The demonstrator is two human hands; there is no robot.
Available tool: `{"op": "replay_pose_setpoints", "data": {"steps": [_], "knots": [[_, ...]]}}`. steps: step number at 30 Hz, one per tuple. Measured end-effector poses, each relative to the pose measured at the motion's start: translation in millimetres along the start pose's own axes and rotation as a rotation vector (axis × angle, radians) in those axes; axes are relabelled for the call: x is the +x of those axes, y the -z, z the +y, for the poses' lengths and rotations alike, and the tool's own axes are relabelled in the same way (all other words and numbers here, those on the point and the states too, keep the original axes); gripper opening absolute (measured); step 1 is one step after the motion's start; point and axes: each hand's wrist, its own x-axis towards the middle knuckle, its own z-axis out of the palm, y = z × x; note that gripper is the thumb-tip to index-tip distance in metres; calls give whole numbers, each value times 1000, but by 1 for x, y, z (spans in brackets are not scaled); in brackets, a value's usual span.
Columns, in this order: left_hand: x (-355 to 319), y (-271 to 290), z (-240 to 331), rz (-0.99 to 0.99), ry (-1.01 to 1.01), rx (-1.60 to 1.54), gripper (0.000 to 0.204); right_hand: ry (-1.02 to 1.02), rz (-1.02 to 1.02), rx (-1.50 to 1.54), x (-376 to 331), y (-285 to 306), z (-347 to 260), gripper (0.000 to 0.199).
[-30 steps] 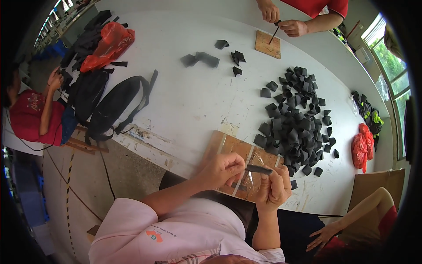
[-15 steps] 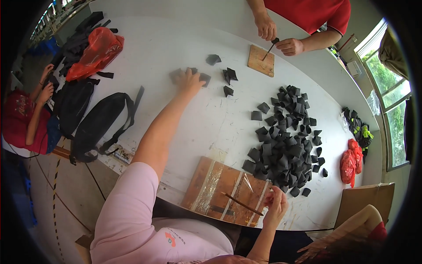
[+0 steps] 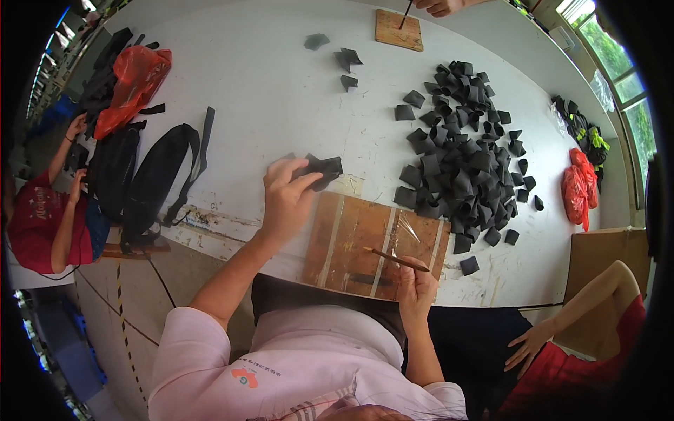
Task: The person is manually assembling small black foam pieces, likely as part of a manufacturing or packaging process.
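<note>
1. Since half a second ago, the left hand (image 3: pixel 286 198) has pulled back from the far scraps to the near edge of the counter (image 3: pixel 267 91), now gripping a black piece (image 3: pixel 321 170).
2. Closed around a thin stick (image 3: pixel 395 259), the right hand (image 3: pixel 415 289) rests at the wooden board (image 3: pixel 365 242), as before.
3. Just right of the board lies a heap of black pieces (image 3: pixel 463 154).
4. Left on the counter sit black bags (image 3: pixel 151 179) and an orange bag (image 3: pixel 133 81).
5. Across the counter, another person's hand (image 3: pixel 439 5) works over a small board (image 3: pixel 398 31).
</note>
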Motion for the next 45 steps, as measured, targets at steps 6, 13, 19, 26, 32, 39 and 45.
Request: {"op": "replay_pose_setpoints", "data": {"steps": [6,13,19,26,32,39,45], "knots": [[-36,29,68,-365,1155,-1527,5,170,-148,148,-28,-21,-49,17],[-67,14,113,-384,1077,-1354,9,333,4,22,-20,-18,-44,18],[-66,21,124,-319,752,-990,14,815,263,-319,-21,-10,-43,17],[-56,21,126,-374,932,-1097,11,950,229,-481,-26,-9,-37,20],[-58,21,113,-419,848,-1042,7,496,6,-165,-30,-7,-42,22],[-57,24,111,-538,501,-832,10,500,-53,-35,-23,2,-46,17],[-63,11,130,-208,535,-693,6,663,109,-518,-18,-16,-41,18]]}}
